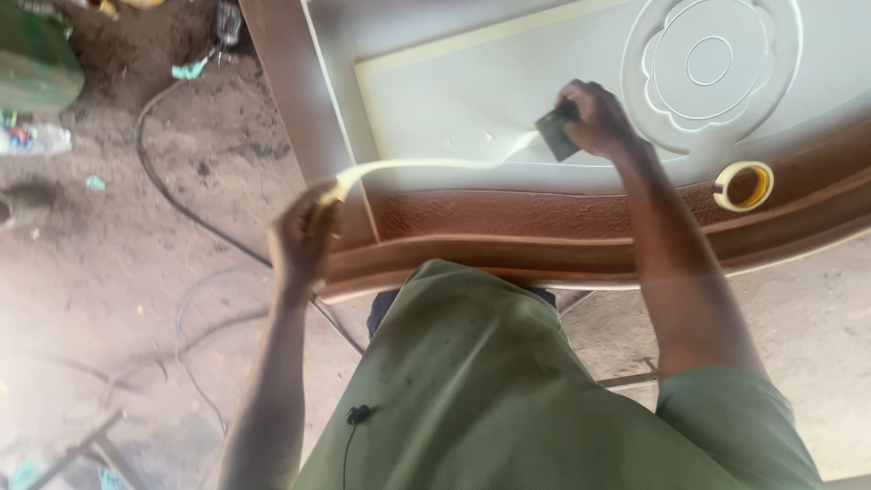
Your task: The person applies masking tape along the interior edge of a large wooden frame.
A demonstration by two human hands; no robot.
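Observation:
A large door panel lies flat before me, pale grey inside with a carved flower, and a brown wood-grain border. My left hand pinches the end of a strip of cream masking tape at the panel's left corner. The strip stretches in the air to my right hand. That hand presses a small dark flat tool against the panel where the tape lifts off.
A roll of masking tape rests on the brown border at the right. Cables trail across the dirt floor on the left, with a plastic bottle and a green object at the far left.

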